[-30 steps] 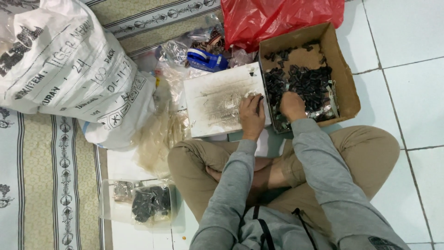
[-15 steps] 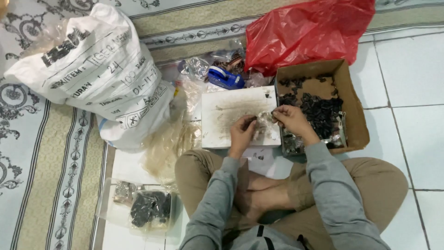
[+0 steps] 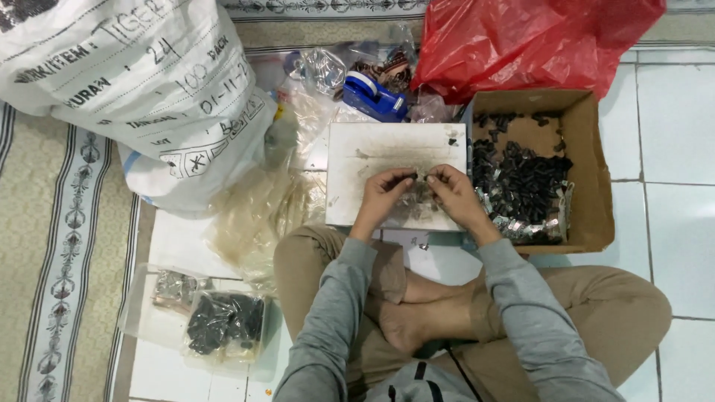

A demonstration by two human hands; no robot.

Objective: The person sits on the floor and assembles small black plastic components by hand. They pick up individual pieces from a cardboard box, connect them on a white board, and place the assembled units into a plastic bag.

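Both hands now together over white board (image 3: 372, 152), off cardboard box (image 3: 588, 156) where they dug a second ago. Left hand (image 3: 383, 195) pinches small dark piece (image 3: 409, 176); right hand (image 3: 450, 190) pinches another at its 9 o'clock. Pile of dark clips (image 3: 525, 186) sits in box, 3 o'clock of right hand. Blue tape dispenser (image 3: 372, 97) at board's 12 o'clock.

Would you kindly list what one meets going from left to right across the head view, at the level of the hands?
Patterned mat → white printed sack → clear plastic bags → white board → left hand → right hand → cardboard box of small black parts → white floor tiles.
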